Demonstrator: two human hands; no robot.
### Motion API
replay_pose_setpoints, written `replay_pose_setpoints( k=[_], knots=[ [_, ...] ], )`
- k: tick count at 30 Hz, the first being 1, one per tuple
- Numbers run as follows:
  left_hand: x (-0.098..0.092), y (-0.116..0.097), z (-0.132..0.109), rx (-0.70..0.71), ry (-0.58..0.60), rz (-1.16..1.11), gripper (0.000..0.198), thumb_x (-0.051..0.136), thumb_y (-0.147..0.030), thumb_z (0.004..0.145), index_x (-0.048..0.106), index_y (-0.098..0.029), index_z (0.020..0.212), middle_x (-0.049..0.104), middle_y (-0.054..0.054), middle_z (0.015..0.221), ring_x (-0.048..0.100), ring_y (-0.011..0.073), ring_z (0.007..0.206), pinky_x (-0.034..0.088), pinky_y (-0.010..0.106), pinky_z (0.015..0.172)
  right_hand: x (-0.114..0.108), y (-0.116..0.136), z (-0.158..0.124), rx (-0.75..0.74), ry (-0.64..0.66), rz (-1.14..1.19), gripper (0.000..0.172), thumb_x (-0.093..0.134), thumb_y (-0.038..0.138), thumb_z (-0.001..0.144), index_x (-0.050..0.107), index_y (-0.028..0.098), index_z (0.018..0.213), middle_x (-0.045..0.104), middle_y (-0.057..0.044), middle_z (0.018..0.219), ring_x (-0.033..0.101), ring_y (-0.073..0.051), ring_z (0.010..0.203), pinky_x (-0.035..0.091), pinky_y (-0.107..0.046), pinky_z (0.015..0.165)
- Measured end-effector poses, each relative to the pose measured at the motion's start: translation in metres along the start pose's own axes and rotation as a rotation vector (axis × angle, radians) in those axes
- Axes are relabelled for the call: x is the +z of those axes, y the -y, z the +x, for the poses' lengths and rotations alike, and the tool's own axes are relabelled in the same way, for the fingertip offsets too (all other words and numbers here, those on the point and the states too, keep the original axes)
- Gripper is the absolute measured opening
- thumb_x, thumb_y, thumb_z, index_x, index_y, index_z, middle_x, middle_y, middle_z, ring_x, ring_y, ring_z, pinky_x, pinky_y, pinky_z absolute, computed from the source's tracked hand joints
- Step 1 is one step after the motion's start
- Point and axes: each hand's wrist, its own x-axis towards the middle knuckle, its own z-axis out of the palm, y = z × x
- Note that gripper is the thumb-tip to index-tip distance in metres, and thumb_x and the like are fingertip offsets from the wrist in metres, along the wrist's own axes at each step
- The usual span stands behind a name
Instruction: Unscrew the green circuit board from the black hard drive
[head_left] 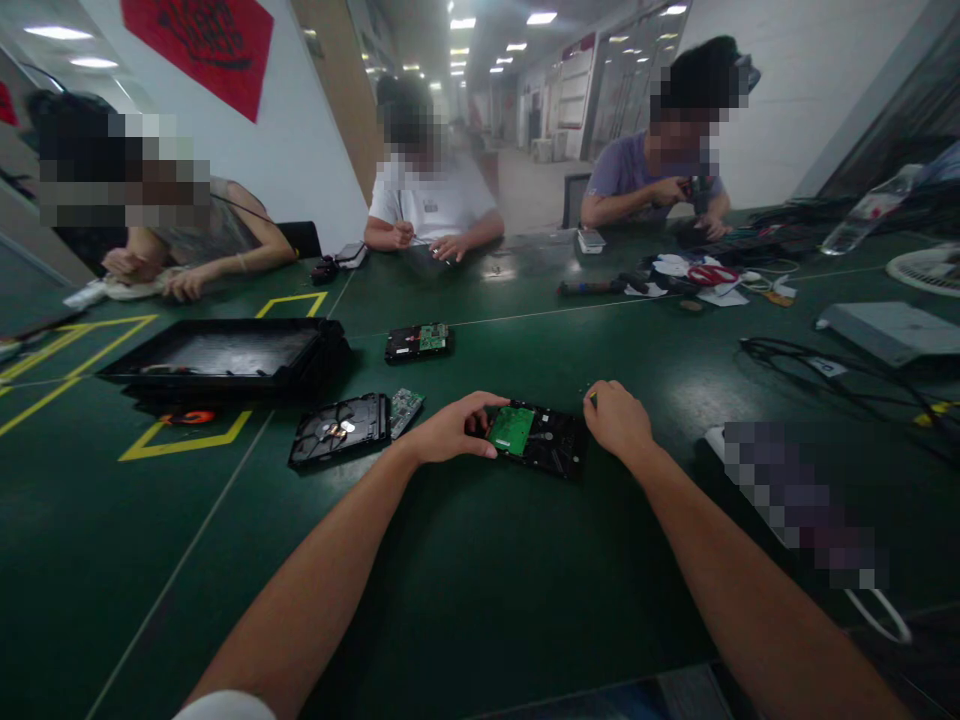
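A hard drive [559, 440] lies on the green table in front of me, its green circuit board [513, 429] facing up. My left hand [459, 428] grips the drive's left end between thumb and fingers. At the drive's right end, my right hand [619, 420] is closed, and a small yellow bit shows at its fingers; the rest of what it holds is hidden. Left of my left hand lies another hard drive [341, 430] with a loose circuit board [407, 410] beside it. A third hard drive [418, 342] sits farther back, board side up.
A black tray [225, 350] stands at the left, with an orange-handled thing [189, 417] by its base. At the right are a phone-like slab [787, 500] with a strap, black cables [795, 355], a grey box [892, 332] and a bottle [874, 210]. Several people work across the table.
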Motion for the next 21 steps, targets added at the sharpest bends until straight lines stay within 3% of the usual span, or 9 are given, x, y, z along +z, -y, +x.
replay_pose_setpoints(
  k=[4, 14, 21],
  knots=[
    [0.001, 0.002, 0.001, 0.0, 0.008, -0.001, 0.084, 0.088, -0.041, 0.078, 0.049, -0.032, 0.153, 0.062, 0.007, 0.127, 0.062, 0.0233, 0.102, 0.05, 0.037, 0.084, 0.001, -0.001, -0.001, -0.01, -0.008, -0.012, 0.027, 0.046, 0.031, 0.105, 0.067, 0.017, 0.114, 0.067, -0.016, 0.116, 0.071, -0.029, 0.096, 0.05, -0.038, 0.078],
    [0.0, 0.0, -0.001, 0.027, 0.019, -0.002, 0.088, 0.089, -0.042, 0.077, 0.047, -0.038, 0.155, 0.056, 0.008, 0.144, 0.063, 0.0236, 0.106, 0.052, 0.04, 0.087, 0.003, -0.004, 0.001, -0.017, -0.012, 0.021, 0.028, 0.046, 0.031, 0.106, 0.068, 0.016, 0.114, 0.067, -0.015, 0.117, 0.071, -0.027, 0.093, 0.05, -0.037, 0.074],
    [0.005, -0.01, -0.001, 0.068, 0.03, 0.051, 0.078, 0.089, -0.048, 0.079, 0.056, -0.042, 0.15, 0.041, 0.007, 0.159, 0.06, 0.0284, 0.121, 0.056, 0.044, 0.094, -0.001, -0.003, -0.001, -0.019, 0.007, 0.067, 0.027, 0.048, 0.031, 0.106, 0.068, 0.016, 0.115, 0.067, -0.016, 0.118, 0.07, -0.025, 0.093, 0.05, -0.035, 0.075]
  ],
)
